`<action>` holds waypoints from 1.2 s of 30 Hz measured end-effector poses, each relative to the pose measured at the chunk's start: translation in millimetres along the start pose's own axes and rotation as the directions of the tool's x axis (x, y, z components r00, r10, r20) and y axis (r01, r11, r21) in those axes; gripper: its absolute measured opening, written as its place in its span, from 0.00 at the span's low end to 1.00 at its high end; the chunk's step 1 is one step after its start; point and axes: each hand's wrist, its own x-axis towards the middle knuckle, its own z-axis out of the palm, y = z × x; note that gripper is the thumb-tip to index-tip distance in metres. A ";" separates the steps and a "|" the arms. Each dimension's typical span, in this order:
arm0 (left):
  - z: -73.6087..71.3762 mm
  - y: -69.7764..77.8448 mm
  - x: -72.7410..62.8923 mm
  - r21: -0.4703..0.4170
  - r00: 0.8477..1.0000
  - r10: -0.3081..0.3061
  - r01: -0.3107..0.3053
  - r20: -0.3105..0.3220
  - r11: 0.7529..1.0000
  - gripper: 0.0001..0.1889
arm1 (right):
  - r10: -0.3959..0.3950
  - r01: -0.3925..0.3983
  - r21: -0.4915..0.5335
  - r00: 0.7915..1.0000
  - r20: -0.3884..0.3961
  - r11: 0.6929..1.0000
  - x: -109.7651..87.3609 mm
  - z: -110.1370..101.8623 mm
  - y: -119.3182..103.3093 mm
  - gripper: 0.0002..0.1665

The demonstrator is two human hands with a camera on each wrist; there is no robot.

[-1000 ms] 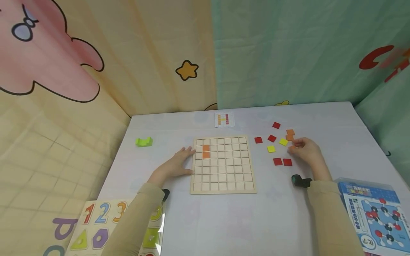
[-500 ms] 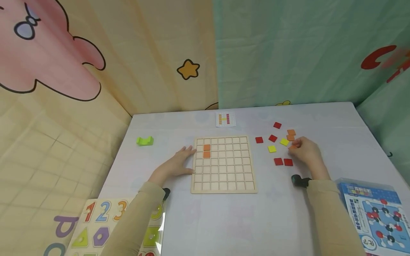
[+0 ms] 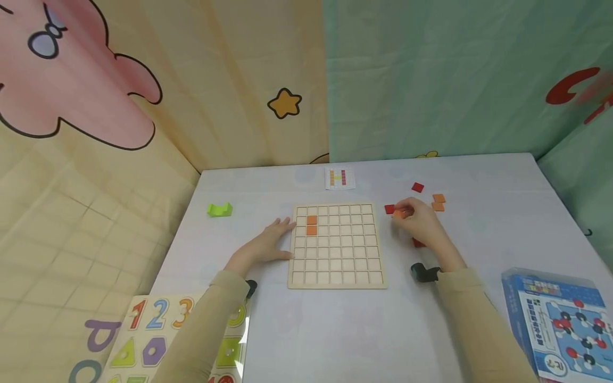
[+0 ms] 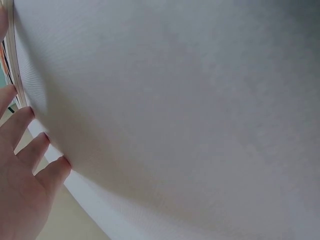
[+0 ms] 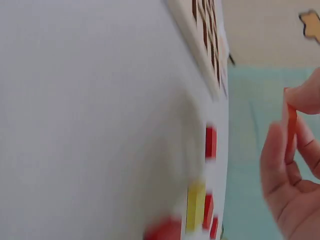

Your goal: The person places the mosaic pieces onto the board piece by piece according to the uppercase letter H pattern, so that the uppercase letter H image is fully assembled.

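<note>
A light wooden grid board [image 3: 337,264] lies mid-table, with two orange tiles [image 3: 312,225] in cells of one column near its upper left. At the board's left edge rests my left hand [image 3: 263,244], its fingers spread and thumb apart. My right hand [image 3: 417,221] pinches another orange tile [image 5: 291,125] between thumb and fingers, raised above the table to the right of the board. Below it the right wrist view shows a yellow tile [image 5: 195,207] and several red tiles [image 5: 211,142]; in the head view the hand hides some of these.
A small card [image 3: 340,178] with a coloured tile pattern lies behind the board. Two orange tiles [image 3: 438,202] and a red tile [image 3: 417,187] lie at the back right. A green block [image 3: 220,210] stands left, a number-and-shape puzzle [image 3: 154,351] front left, a blue box [image 3: 557,319] front right.
My right hand has picked up an orange tile from the loose group and carried it left, closer to the board. My left hand stays at the board's edge.
</note>
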 end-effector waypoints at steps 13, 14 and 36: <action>-1.9 -0.7 0.1 0.002 1.000 -0.012 0.012 0.006 1.000 0.47 | -0.169 0.122 0.200 0.956 0.238 0.972 10.6 85.9 -66.6 0.20; -1.9 -1.0 0.2 0.002 1.000 -0.011 0.011 0.007 1.000 0.47 | -0.178 0.131 0.198 0.954 0.242 0.971 10.9 91.4 -71.4 0.19; -1.8 -4.2 0.9 -0.007 1.000 0.012 -0.012 0.010 1.000 0.47 | -0.149 0.144 0.041 0.961 0.234 0.989 16.7 138.3 -100.6 0.07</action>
